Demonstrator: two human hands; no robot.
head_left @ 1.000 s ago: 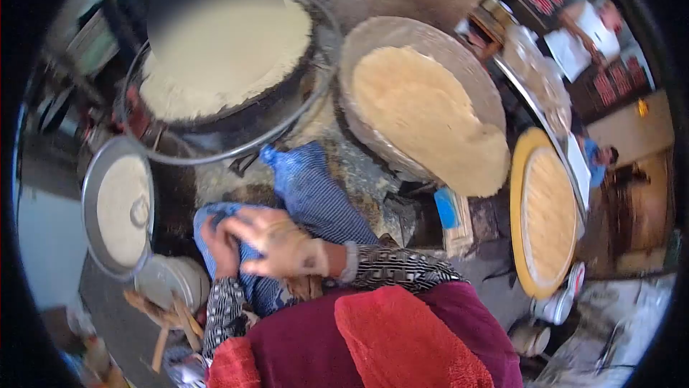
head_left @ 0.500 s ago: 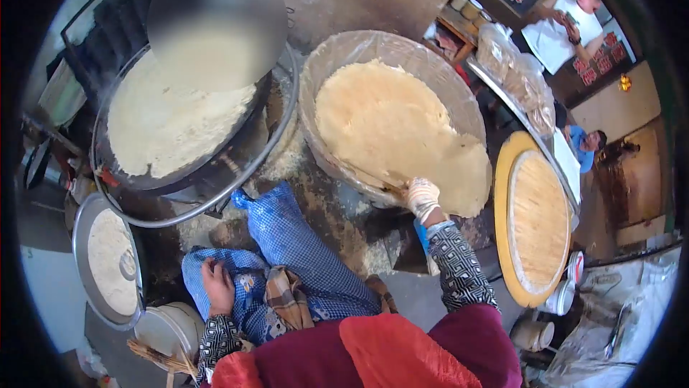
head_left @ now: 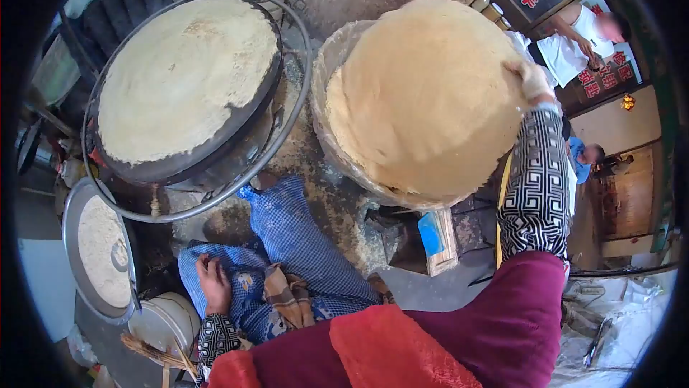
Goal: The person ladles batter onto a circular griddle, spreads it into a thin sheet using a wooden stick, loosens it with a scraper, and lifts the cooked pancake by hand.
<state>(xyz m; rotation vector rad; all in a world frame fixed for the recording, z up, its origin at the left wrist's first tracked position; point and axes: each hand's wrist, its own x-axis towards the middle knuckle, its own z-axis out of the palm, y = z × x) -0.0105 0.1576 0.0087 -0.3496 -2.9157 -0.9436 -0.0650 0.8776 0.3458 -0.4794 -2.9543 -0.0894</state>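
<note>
My right hand (head_left: pixel 535 81), in a pale glove, grips the right edge of a large, thin, tan pancake (head_left: pixel 445 94). The pancake spreads over the plastic-lined basin (head_left: pixel 326 111), its held edge reaching past the basin's right side. Underneath, paler pancakes (head_left: pixel 336 101) show at the left. On the blue checked cloth (head_left: pixel 244 262) over my knee rests my left hand (head_left: pixel 214 280), bare, with fingers apart and nothing in them. Left of the basin, a round black griddle (head_left: pixel 215 155) carries a pale sheet of batter (head_left: pixel 186 79).
A metal ring (head_left: pixel 305 108) surrounds the griddle. At the lower left stand a basin of pale flour-like stuff (head_left: pixel 100 244) and a white bucket (head_left: pixel 159 327) with a straw brush (head_left: pixel 147 348). A person in a white top (head_left: pixel 570 58) stands at the far right.
My right hand has moved up and right from the basin's near rim, drawing the pancake's edge outward. My left hand stays on my knee. The blurred disc over the griddle is gone.
</note>
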